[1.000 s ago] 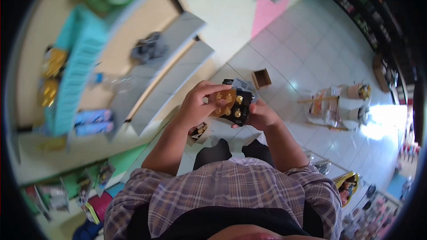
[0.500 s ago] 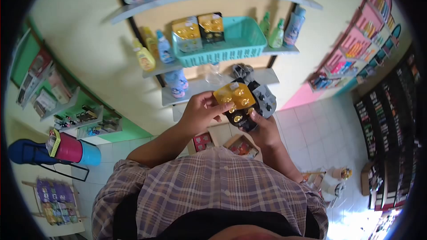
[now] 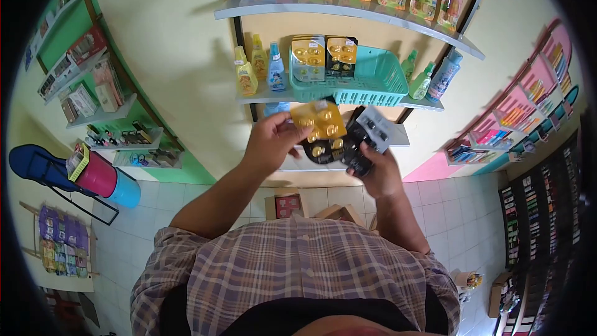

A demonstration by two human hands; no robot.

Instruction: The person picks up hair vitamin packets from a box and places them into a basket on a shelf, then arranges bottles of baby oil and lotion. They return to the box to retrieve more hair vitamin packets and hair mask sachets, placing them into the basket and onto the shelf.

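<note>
My left hand (image 3: 272, 141) is closed on a gold and black blister card (image 3: 320, 129), thumb on its front. My right hand (image 3: 380, 175) grips a grey and black blister card (image 3: 371, 129), with dark round pieces on it. The two cards are side by side in front of the shelves, the gold one to the left. Beyond them a turquoise basket (image 3: 379, 93) stands on the middle shelf. At its left end, gold-topped cards (image 3: 308, 57) and a black and gold card (image 3: 341, 56) stand upright.
Yellow bottles (image 3: 246, 76) and a blue bottle (image 3: 276, 71) flank the basket's left; green bottles (image 3: 421, 82) stand right. Packaged items line the upper shelf (image 3: 348, 9). Cardboard boxes (image 3: 339, 213) are on the floor below. A pink bucket (image 3: 98, 177) stands far left.
The gold and grey cards have come apart, gold to the left with my left hand, grey with my right. The view has shifted, with the shelves now further right and the upper shelf more visible.
</note>
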